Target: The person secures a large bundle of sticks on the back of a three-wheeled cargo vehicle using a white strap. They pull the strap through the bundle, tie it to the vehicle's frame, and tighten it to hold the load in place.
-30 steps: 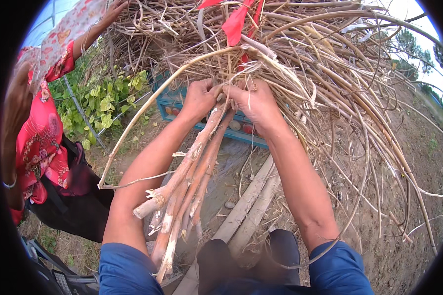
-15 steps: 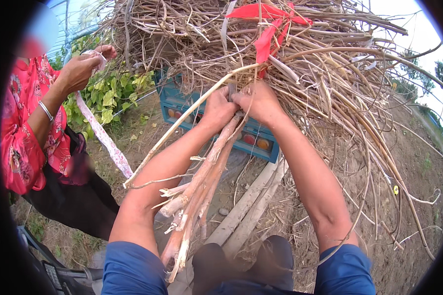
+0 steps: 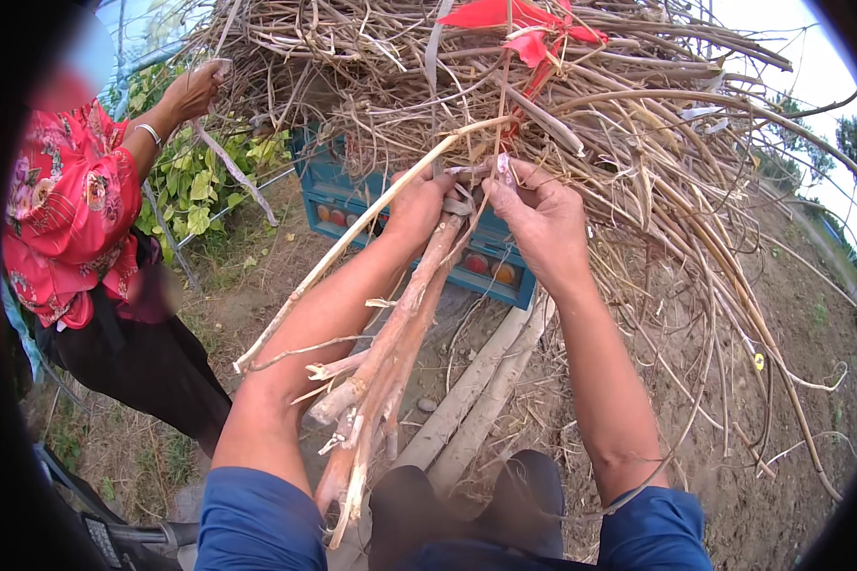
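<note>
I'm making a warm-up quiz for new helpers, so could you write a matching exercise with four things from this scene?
Things:
1. Thick branches
2. Red strip
3. Flowered top
4. Long boards

Places or states:
A. Worn, at the picture's left
B. Lying side by side on the ground
C. Upper ends between the left hand and the right hand
D. On the brush pile, near the picture's top

Right pairs: 1-C, 2-D, 3-A, 4-B
</note>
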`<state>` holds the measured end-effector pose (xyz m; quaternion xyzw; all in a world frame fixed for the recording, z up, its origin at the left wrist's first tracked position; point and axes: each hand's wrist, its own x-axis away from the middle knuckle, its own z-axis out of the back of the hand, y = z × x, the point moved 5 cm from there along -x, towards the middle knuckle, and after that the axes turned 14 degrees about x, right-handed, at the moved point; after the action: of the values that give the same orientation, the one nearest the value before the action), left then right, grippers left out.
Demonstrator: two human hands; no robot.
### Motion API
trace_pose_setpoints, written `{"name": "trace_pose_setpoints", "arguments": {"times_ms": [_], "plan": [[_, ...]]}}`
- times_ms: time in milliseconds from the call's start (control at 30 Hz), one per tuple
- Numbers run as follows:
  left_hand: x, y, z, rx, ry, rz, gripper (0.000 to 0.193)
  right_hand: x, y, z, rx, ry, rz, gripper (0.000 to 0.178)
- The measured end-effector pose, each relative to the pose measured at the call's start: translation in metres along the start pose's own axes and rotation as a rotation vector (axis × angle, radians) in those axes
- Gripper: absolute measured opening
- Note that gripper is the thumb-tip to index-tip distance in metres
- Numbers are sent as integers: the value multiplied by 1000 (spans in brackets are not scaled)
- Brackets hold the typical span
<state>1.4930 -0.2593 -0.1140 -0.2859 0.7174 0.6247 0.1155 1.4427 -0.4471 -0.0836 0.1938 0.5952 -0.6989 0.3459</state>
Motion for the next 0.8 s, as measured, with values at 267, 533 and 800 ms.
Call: {"name": "trace_pose_setpoints", "arguments": {"times_ms": [267,533,800], "plan": [[19,21,-14,117,56,84,13,32,36,-3,116,189,15,25],[14,16,-7,74,39,70,11,-25,87,-39,226,128,32,21],[-5,-7,8,132,-13,43,16,-39,86,-48,422,171,56,27]]}}
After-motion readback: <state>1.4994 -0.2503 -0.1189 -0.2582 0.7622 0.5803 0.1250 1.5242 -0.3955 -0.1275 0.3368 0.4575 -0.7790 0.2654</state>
